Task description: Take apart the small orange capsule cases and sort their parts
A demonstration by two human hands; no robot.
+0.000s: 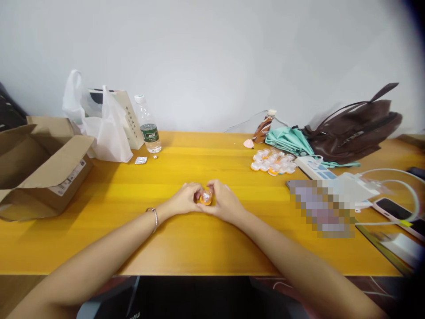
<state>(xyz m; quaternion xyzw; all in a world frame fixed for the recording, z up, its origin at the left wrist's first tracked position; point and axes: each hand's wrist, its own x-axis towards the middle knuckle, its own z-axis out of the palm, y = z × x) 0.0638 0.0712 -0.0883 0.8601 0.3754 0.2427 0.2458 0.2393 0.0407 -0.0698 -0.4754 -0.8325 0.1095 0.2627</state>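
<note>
two hands meet at the middle of the frame, low on the yellow table [199,248]. the left hand [183,200] and the right hand [226,203] are both closed around one small orange jelly cup [206,197], which sits between their fingertips, just above the table. a pile of similar cups [272,161] lies to the upper right, well apart. a water bottle [148,125] stands at the upper left, beside a white plastic bag [108,128] and an open cardboard box [40,164].

Left hand [183,199] and right hand [223,201] together around a small orange cup [206,197] on the yellow table [186,241].
</note>
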